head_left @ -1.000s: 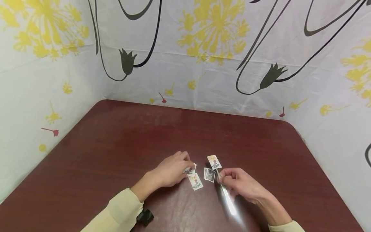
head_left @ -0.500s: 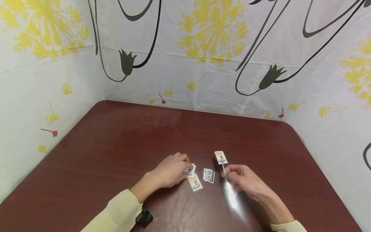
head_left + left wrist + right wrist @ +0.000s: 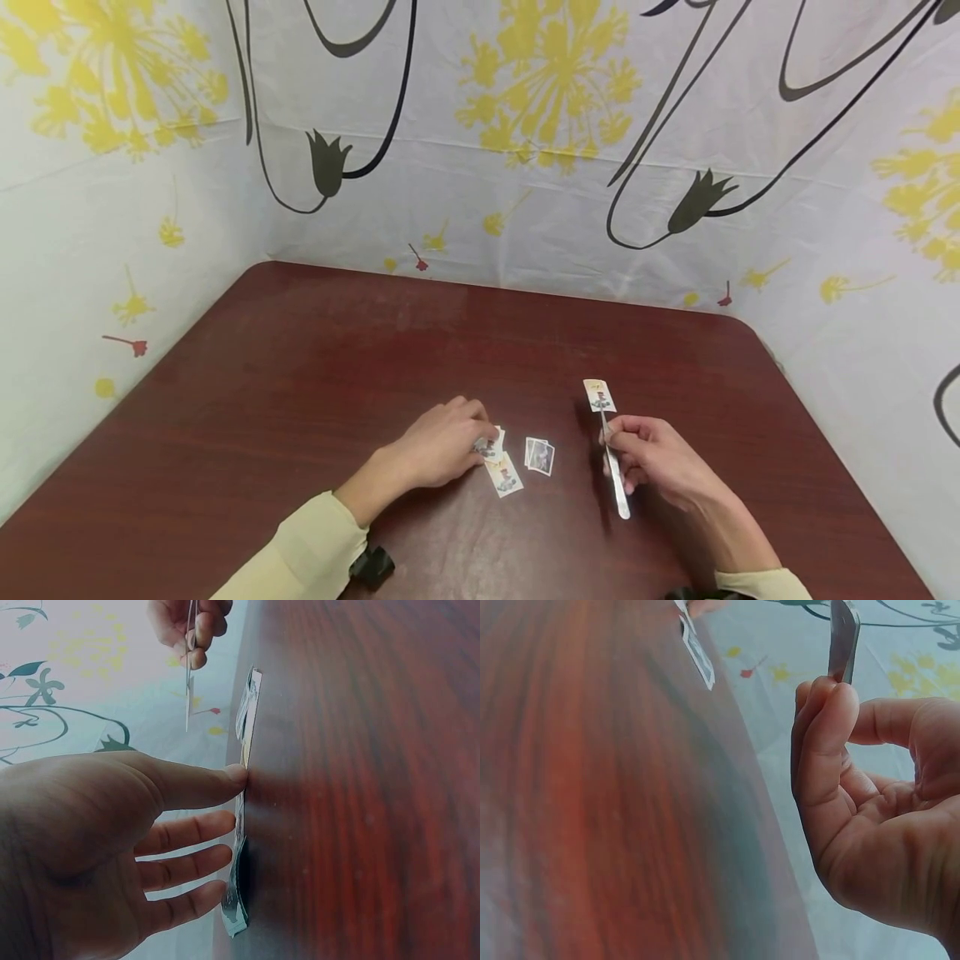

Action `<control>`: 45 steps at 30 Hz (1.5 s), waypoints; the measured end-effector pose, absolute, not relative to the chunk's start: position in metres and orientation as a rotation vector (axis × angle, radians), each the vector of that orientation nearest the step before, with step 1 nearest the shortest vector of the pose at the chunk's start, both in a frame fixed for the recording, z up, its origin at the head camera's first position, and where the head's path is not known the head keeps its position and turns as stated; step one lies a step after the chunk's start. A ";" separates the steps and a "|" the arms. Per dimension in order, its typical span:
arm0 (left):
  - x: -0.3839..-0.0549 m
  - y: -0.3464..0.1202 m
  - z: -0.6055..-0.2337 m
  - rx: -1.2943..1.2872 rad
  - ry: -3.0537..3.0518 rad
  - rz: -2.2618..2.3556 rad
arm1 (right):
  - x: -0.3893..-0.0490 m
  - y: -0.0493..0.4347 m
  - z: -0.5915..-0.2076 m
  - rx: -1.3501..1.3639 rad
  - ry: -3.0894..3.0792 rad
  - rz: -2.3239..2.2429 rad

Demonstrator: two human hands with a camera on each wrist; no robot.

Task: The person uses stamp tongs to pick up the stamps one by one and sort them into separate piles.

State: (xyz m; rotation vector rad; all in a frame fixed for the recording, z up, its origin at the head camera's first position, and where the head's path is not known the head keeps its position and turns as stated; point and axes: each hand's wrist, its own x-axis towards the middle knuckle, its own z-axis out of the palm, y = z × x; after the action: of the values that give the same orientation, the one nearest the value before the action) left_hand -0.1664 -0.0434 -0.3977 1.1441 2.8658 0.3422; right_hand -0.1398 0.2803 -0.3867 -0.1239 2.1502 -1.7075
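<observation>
In the head view my left hand (image 3: 442,443) rests its fingertips on a small printed card (image 3: 491,450) on the table. A second small card (image 3: 504,477) with a yellow and grey picture lies partly beneath that one. The left wrist view shows the fingers nearly straight, with the thumb (image 3: 214,786) pressing the paper at the table surface. My right hand (image 3: 663,462) pinches slim metal tweezers (image 3: 617,487) between thumb and fingers. At the tweezers' tip is another small printed card (image 3: 598,394), raised over the table with its shadow to the left.
Between the hands lies a small stack of white-edged pictures (image 3: 541,457). The dark red table (image 3: 360,358) has rounded back corners. Patterned white cloth (image 3: 480,192) hangs close behind it and along both sides.
My right hand has moved right and farther from me, carrying the tweezers and the card at their tip. The bright glare on the tweezers has faded. My left hand stays nearly still.
</observation>
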 end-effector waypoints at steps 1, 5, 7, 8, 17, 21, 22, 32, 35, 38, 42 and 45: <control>-0.166 -0.044 -0.398 1.145 2.866 0.341 | -0.140 0.282 -0.386 -0.116 2.150 -1.709; -0.166 -0.044 -0.398 1.151 2.872 0.334 | -0.141 0.288 -0.385 -0.100 2.163 -1.718; -0.167 -0.044 -0.398 1.154 2.874 0.331 | -0.142 0.291 -0.384 -0.092 2.175 -1.724; -0.167 -0.044 -0.398 1.156 2.876 0.329 | -0.142 0.292 -0.383 -0.095 2.181 -1.725; -0.166 -0.043 -0.399 1.159 2.878 0.324 | -0.146 0.306 -0.379 -0.027 2.237 -1.683; -0.165 -0.043 -0.399 1.162 2.881 0.320 | -0.151 0.312 -0.376 0.005 2.263 -1.664; -0.165 -0.043 -0.399 1.162 2.882 0.323 | -0.153 0.313 -0.376 0.013 2.264 -1.661; -0.165 -0.042 -0.400 1.153 2.883 0.334 | -0.173 0.319 -0.376 0.077 2.302 -1.630; -0.165 -0.042 -0.400 1.157 2.885 0.334 | -0.175 0.322 -0.379 0.098 2.299 -1.632; -0.165 -0.042 -0.400 1.160 2.886 0.334 | -0.177 0.326 -0.381 0.127 2.300 -1.629; -0.165 -0.043 -0.400 1.158 2.888 0.328 | -0.180 0.331 -0.382 0.162 2.291 -1.627; -0.165 -0.043 -0.401 1.157 2.888 0.322 | -0.183 0.334 -0.385 0.172 2.276 -1.629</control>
State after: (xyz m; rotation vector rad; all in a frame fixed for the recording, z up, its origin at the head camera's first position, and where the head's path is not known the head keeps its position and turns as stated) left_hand -0.1649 -0.0430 -0.4012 1.1568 2.8877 0.3220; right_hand -0.1825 0.3342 -0.3847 0.1722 2.2756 -1.6291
